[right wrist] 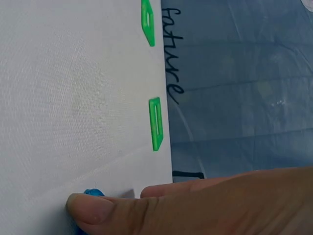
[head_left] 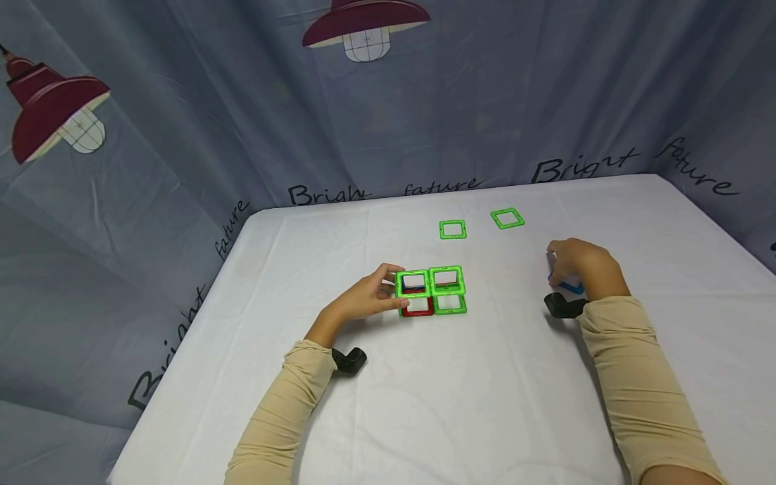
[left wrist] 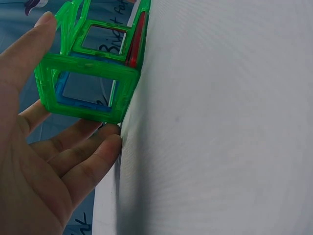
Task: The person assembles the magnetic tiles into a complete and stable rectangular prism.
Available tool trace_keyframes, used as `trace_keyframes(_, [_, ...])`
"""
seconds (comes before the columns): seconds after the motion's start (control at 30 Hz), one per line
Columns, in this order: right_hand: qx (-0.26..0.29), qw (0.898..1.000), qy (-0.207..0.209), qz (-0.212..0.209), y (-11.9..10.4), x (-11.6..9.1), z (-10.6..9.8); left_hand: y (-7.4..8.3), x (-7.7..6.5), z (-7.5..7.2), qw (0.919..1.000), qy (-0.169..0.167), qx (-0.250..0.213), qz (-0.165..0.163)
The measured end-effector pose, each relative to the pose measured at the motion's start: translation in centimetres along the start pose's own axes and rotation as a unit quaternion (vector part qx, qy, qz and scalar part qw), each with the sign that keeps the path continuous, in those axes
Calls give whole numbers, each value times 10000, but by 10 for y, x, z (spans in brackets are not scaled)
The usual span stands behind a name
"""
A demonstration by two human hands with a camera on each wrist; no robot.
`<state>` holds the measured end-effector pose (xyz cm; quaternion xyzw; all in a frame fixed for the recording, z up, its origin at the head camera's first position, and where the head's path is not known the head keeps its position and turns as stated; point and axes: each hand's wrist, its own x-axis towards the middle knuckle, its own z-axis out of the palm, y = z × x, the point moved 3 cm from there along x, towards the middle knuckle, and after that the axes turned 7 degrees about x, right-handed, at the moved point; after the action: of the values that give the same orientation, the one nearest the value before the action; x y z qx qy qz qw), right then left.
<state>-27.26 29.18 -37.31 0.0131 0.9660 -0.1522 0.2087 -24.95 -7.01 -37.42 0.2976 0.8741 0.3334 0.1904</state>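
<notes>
My left hand [head_left: 359, 300] grips the left end of a small box-like build of magnetic tiles [head_left: 430, 283], thumb at the near side and fingers behind. Green square frames form its top, with red and blue ones lower down; in the left wrist view a green end frame [left wrist: 88, 63] faces the palm. Off to the right, my right hand [head_left: 587, 264] pinches a blue magnetic tile [head_left: 572, 288] at the tabletop. Most of that tile is hidden under the hand, and only a blue bit [right wrist: 94, 192] shows by the thumb in the right wrist view.
Two loose green square tiles lie toward the back of the white-covered table [head_left: 461, 404]: one tile [head_left: 453, 236] behind the build, another tile [head_left: 510, 225] farther right. A grey printed curtain [head_left: 485, 101] hangs behind the table. Black wrist cameras [head_left: 350, 362] sit on both wrists.
</notes>
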Motion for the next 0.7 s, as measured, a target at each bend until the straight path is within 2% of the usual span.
trace_keyframes(0.47, [30, 9999, -123, 52, 0, 2, 0, -1, 0, 1, 10000, 12, 23, 49])
trace_keyframes(0.7, [29, 10000, -61, -16, -7, 4, 1, -32, 17, 10, 9999, 117, -50, 17])
